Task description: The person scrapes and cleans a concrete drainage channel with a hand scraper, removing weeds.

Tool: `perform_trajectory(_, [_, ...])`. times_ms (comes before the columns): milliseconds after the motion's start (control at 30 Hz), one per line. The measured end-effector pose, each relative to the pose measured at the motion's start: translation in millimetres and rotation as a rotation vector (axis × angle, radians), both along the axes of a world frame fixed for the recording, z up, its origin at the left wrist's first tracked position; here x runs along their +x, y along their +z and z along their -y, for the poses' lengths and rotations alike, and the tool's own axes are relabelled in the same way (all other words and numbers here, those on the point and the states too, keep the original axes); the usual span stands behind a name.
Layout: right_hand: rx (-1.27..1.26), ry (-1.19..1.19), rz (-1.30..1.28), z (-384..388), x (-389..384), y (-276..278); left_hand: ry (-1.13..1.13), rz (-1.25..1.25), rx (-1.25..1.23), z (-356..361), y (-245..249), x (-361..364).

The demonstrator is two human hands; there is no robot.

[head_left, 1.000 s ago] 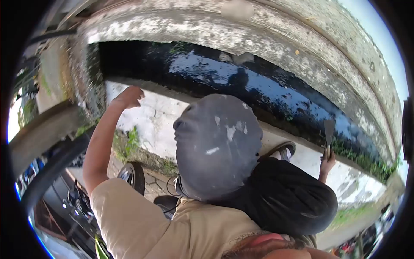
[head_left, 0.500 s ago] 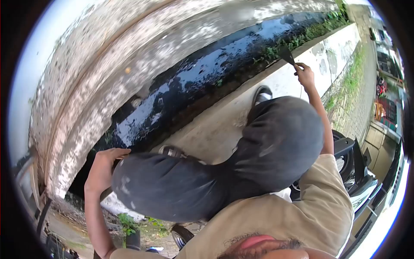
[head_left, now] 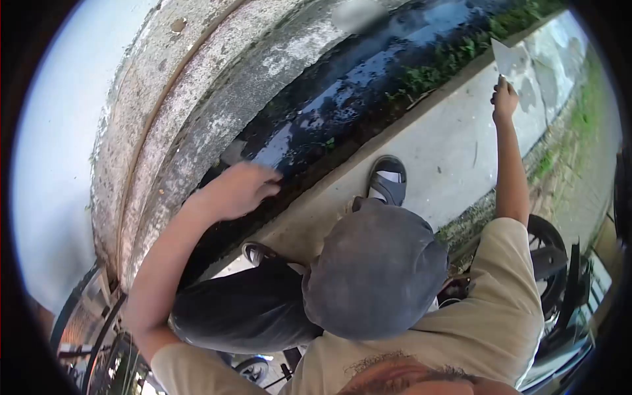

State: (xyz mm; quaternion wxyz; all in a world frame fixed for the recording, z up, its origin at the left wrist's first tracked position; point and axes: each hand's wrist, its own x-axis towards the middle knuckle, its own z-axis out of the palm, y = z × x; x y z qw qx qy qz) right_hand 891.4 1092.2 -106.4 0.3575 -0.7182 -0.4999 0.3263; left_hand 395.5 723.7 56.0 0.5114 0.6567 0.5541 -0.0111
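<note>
My right hand (head_left: 505, 99) grips a putty knife (head_left: 505, 59) by its handle, arm stretched forward. The knife's pale triangular blade points up and away, over the edge of the white concrete ledge (head_left: 454, 158). My left hand (head_left: 240, 191) hangs in the air above the drainage ditch, with loosely bent fingers apart and nothing in them. Below it lies dark, wet ditch water (head_left: 322, 112). My sandalled foot (head_left: 387, 181) rests on the ledge, and the other sandal (head_left: 258, 253) is near its ditch-side edge.
A weathered concrete wall (head_left: 191, 85) with a pipe (head_left: 155, 105) along it borders the ditch's far side. Green weeds (head_left: 461, 56) grow along the ledge. Behind my right arm stands a motorcycle wheel (head_left: 550, 257). Grass (head_left: 586, 105) lines the paving on the right.
My left hand has left my knee and moved out over the ditch. My right hand has reached farther forward with the putty knife. My body and right knee have shifted.
</note>
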Motion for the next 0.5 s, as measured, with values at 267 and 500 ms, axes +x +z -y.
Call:
perform_trajectory(267, [-0.137,0.218,-0.275,51.2,-2.9,-62.1,0.271,-0.233,-0.194,-75.7,-291.5,76.4])
perform_trajectory(500, [0.099,0.157,-0.142,54.6,-14.1,-77.7,0.791,-0.31,-0.478,33.4,-438.1,125.5])
